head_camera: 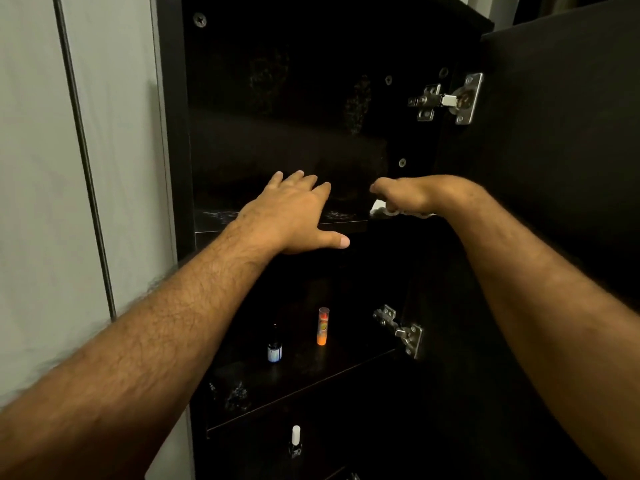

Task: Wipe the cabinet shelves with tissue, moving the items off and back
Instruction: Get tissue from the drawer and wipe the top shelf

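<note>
right hand (403,195): curled on white tissue (398,211) at upper shelf (346,220) right end; unwiped run judged leftward along shelf | left hand (294,216): laid flat, fingers apart, on shelf's near-left edge | bottles (322,327) kept one shelf below

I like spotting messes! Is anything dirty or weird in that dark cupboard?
Yes. Whitish speckled smudges mark the front edge of the dark upper shelf and the left front of the dark middle shelf, looking like dust or residue. The small dark dropper bottle and orange tube stand upright.
</note>
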Tool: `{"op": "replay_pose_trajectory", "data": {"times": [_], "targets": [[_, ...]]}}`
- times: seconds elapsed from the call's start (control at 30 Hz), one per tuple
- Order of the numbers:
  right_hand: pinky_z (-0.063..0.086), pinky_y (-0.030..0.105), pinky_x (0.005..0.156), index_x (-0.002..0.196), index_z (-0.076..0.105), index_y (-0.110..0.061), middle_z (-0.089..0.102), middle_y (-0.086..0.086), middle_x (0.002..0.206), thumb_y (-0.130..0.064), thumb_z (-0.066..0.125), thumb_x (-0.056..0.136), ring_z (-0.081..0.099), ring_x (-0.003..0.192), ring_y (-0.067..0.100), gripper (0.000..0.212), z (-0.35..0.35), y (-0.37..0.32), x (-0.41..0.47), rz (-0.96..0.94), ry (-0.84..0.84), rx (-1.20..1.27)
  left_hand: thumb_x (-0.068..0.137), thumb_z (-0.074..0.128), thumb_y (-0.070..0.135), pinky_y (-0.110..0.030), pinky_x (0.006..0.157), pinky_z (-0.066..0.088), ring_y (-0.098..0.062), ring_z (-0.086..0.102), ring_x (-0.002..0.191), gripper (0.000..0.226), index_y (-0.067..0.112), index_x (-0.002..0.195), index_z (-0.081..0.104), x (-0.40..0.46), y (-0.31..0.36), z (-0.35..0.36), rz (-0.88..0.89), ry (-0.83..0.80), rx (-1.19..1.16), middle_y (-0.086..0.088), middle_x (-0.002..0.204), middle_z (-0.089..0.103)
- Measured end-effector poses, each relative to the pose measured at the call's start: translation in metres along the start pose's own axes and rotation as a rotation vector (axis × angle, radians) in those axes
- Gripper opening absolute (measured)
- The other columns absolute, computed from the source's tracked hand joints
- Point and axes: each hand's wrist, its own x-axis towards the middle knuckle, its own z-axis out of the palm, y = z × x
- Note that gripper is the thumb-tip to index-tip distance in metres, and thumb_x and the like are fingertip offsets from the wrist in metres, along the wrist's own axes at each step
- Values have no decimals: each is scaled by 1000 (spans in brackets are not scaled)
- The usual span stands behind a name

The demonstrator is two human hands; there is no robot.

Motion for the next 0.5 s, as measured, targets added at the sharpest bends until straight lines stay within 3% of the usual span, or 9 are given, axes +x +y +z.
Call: {"op": "replay_pose_trajectory", "data": {"times": [0.07, 0.2, 0.37, 0.5], "targets": [[27, 52, 113, 151, 28, -27, 34, 9, 154, -70, 23, 91, 35, 139, 31, 74, 4, -17, 0, 46, -13, -9, 77, 48, 79, -46, 122, 2, -25, 4, 150, 104, 19, 155, 12, -2, 0, -1, -7, -3, -11, -8, 163, 11], [17, 57, 113, 147, 37, -22, 24, 10, 159, -94, 8, 70, 20, 146, 32, 109, 14, -25, -5, 40, -33, -6, 78, 49, 77, -45, 122, 3, -24, 5, 150, 103, 20, 155, 11, -7, 1, -3, 1, 11, -42, -7, 163, 11], [10, 55, 116, 152, 27, -19, 17, 10, 161, -87, 2, 77, 12, 148, 29, 104, 15, -15, -7, -18, -35, 103, 78, 50, 77, -44, 122, 5, -23, 7, 150, 104, 19, 155, 12, -8, 2, -5, 0, 15, -81, -7, 163, 12], [24, 49, 113, 151, 29, -14, 31, 17, 153, -84, 4, 80, 31, 140, 33, 103, 3, -16, -19, 1, -14, 16, 77, 50, 77, -45, 122, 6, -24, 8, 150, 104, 20, 155, 12, -8, 1, -5, -10, 25, -105, -7, 162, 13]]}}
